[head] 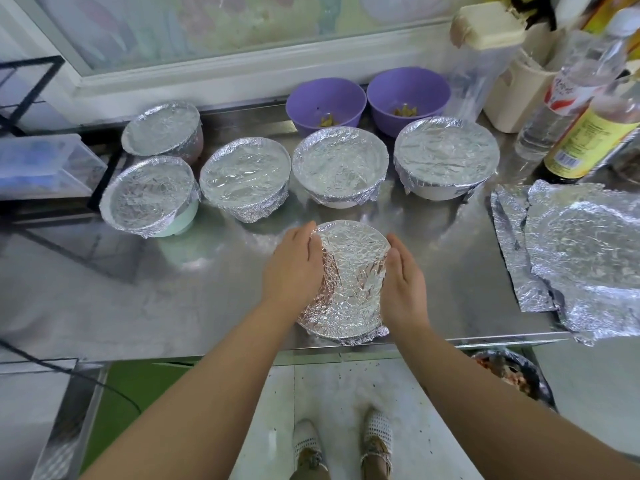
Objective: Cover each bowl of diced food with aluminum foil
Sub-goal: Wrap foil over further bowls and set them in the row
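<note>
A: Where's the round crinkled-foil-covered bowl (349, 271)?
B: Near edge of the shiny steel worktop (173, 289), centred between both hands.
A: Grip?
B: Apart, nothing clamped. The left hand (294, 268) lies flat on its left wall, the right hand (403, 282) on its right. Both equally near.

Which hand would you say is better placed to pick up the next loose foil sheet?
Probably the right hand: the foil sheets lie on its side of the wrapped bowl.

Left hand (294, 268), right hand (403, 285) bare; white mesh shoes (306, 441).
</note>
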Action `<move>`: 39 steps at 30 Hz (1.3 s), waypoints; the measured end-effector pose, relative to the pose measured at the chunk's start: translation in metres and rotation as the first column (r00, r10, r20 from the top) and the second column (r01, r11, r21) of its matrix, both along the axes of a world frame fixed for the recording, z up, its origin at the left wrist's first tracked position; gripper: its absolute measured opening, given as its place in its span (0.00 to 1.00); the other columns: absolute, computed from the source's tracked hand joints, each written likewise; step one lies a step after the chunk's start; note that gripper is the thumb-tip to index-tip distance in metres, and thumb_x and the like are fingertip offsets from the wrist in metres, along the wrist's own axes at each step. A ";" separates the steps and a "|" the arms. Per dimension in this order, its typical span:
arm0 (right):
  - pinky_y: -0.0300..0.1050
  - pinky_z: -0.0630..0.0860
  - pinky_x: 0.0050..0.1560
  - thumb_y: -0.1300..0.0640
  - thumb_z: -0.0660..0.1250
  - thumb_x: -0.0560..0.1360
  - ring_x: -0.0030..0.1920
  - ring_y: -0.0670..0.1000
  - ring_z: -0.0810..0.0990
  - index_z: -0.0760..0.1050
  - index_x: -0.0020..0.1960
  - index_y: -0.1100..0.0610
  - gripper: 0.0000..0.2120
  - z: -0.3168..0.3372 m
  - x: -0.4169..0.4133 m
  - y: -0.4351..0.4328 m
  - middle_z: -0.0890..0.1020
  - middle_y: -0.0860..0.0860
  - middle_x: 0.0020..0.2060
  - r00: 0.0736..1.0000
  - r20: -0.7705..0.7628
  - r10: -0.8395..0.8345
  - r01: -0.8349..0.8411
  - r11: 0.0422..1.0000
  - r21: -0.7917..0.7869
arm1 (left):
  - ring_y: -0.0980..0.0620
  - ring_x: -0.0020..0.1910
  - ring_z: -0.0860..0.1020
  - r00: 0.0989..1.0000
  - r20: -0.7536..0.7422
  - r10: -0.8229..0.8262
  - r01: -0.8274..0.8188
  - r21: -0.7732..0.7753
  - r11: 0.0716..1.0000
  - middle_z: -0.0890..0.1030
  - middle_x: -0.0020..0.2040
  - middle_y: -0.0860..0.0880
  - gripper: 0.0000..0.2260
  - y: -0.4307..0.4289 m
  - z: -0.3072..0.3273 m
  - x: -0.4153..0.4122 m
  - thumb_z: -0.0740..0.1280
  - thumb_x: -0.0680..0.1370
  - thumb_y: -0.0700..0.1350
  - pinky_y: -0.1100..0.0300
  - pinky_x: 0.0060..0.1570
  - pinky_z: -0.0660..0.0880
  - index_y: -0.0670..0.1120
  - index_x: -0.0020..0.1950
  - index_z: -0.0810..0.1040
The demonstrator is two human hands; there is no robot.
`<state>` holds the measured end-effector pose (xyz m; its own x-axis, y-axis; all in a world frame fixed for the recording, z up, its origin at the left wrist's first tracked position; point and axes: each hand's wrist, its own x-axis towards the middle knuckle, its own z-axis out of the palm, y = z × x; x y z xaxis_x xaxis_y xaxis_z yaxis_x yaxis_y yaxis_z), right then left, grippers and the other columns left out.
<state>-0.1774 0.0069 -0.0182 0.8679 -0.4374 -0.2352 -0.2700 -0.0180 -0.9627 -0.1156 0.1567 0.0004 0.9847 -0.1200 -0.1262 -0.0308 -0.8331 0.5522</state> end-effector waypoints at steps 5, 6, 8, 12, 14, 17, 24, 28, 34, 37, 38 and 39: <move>0.44 0.64 0.75 0.53 0.52 0.86 0.71 0.44 0.71 0.69 0.76 0.53 0.20 -0.004 0.002 -0.001 0.75 0.46 0.70 1.000 -0.012 -0.011 0.011 1.000 0.002 | 0.46 0.45 0.76 0.998 0.008 0.067 -0.067 -0.015 0.998 0.76 0.41 0.47 0.17 -0.001 0.002 0.011 0.49 0.87 0.50 0.54 0.43 0.66 0.45 0.45 0.71; 0.47 0.65 0.75 0.53 0.53 0.86 0.70 0.45 0.71 0.69 0.75 0.53 0.19 -0.006 0.002 -0.001 0.75 0.46 0.70 1.000 -0.012 -0.011 0.011 1.000 0.007 | 0.46 0.44 0.75 0.998 -0.008 0.066 -0.066 -0.015 0.998 0.75 0.40 0.47 0.18 0.000 0.003 0.013 0.49 0.87 0.50 0.53 0.43 0.66 0.45 0.44 0.71; 0.50 0.66 0.75 0.53 0.53 0.86 0.70 0.46 0.72 0.69 0.75 0.53 0.19 -0.006 0.002 -0.001 0.76 0.46 0.69 1.000 -0.019 -0.017 0.018 1.000 0.021 | 0.46 0.43 0.75 0.996 -0.049 0.074 -0.075 -0.030 0.997 0.74 0.37 0.49 0.18 0.001 0.004 0.017 0.50 0.87 0.50 0.54 0.43 0.65 0.47 0.40 0.68; 0.52 0.69 0.73 0.52 0.53 0.86 0.68 0.46 0.75 0.71 0.74 0.52 0.18 -0.009 0.003 -0.003 0.78 0.46 0.66 0.999 -0.033 -0.015 0.016 0.999 0.041 | 0.49 0.37 0.72 0.986 -0.137 0.096 -0.112 -0.110 0.988 0.71 0.34 0.49 0.20 0.003 0.008 0.023 0.52 0.87 0.49 0.56 0.36 0.65 0.46 0.36 0.66; 0.52 0.71 0.71 0.52 0.53 0.86 0.65 0.45 0.76 0.72 0.72 0.51 0.18 -0.010 0.004 -0.003 0.80 0.44 0.63 1.000 -0.029 -0.011 0.013 0.999 0.044 | 0.50 0.33 0.69 0.975 -0.192 0.108 -0.141 -0.167 0.976 0.70 0.33 0.50 0.20 0.004 0.011 0.024 0.53 0.87 0.50 0.60 0.32 0.65 0.46 0.36 0.66; 0.50 0.73 0.69 0.53 0.53 0.86 0.62 0.43 0.78 0.75 0.68 0.48 0.16 -0.007 0.004 -0.004 0.81 0.42 0.60 1.000 -0.026 -0.007 0.008 0.999 0.052 | 0.50 0.31 0.67 0.953 -0.280 0.117 -0.191 -0.251 0.949 0.69 0.32 0.48 0.18 0.007 0.010 0.027 0.54 0.86 0.52 0.56 0.39 0.66 0.45 0.39 0.69; 0.45 0.62 0.75 0.47 0.56 0.85 0.74 0.44 0.67 0.64 0.78 0.51 0.23 0.003 0.004 -0.018 0.70 0.46 0.74 0.995 -0.030 0.099 -0.098 0.995 0.030 | 0.61 0.28 0.73 0.900 -0.387 0.199 -0.358 -0.398 0.845 0.73 0.37 0.49 0.13 0.017 0.016 0.014 0.55 0.87 0.52 0.70 0.31 0.71 0.51 0.55 0.78; 0.46 0.61 0.74 0.35 0.58 0.80 0.76 0.44 0.61 0.57 0.80 0.48 0.33 0.009 -0.005 -0.026 0.63 0.46 0.78 0.968 0.053 0.245 -0.228 0.947 -0.227 | 0.58 0.68 0.71 0.966 -0.080 0.245 -0.253 -0.472 0.845 0.74 0.71 0.55 0.19 0.019 0.012 -0.020 0.53 0.87 0.52 0.61 0.69 0.66 0.51 0.75 0.71; 0.51 0.63 0.76 0.42 0.55 0.84 0.74 0.45 0.66 0.65 0.78 0.55 0.27 0.000 -0.007 -0.010 0.70 0.49 0.74 0.981 0.057 0.187 -0.166 0.952 -0.258 | 0.58 0.70 0.71 0.895 -0.238 0.378 -0.433 -0.668 0.605 0.74 0.71 0.58 0.18 -0.001 0.000 -0.048 0.53 0.87 0.53 0.59 0.72 0.66 0.54 0.75 0.72; 0.48 0.63 0.76 0.50 0.56 0.85 0.73 0.42 0.67 0.66 0.77 0.54 0.21 -0.002 -0.006 -0.009 0.71 0.46 0.73 0.989 0.065 0.132 -0.121 0.981 -0.152 | 0.56 0.65 0.77 0.828 -0.407 0.386 -0.556 -0.686 0.469 0.80 0.66 0.57 0.15 0.003 -0.003 -0.042 0.58 0.85 0.55 0.53 0.70 0.72 0.59 0.69 0.78; 0.46 0.63 0.76 0.51 0.56 0.86 0.73 0.42 0.68 0.66 0.77 0.54 0.21 -0.002 -0.006 -0.009 0.71 0.46 0.73 0.991 0.069 0.116 -0.107 0.986 -0.126 | 0.56 0.62 0.79 0.813 -0.444 0.376 -0.579 -0.683 0.445 0.82 0.63 0.57 0.13 0.003 -0.003 -0.039 0.60 0.84 0.55 0.53 0.67 0.74 0.60 0.66 0.80; 0.45 0.63 0.76 0.52 0.55 0.86 0.73 0.42 0.68 0.67 0.77 0.54 0.20 -0.003 -0.006 -0.007 0.71 0.46 0.73 0.992 0.073 0.103 -0.095 0.990 -0.103 | 0.56 0.59 0.81 0.807 -0.462 0.367 -0.588 -0.684 0.432 0.83 0.59 0.58 0.12 0.003 -0.005 -0.036 0.62 0.83 0.55 0.53 0.64 0.76 0.61 0.63 0.82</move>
<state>-0.1833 -0.0005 -0.0209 0.9221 -0.3662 -0.1250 -0.1863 -0.1372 -0.9729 -0.1520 0.1596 -0.0047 0.8720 0.2060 -0.4440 0.4364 0.0832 0.8959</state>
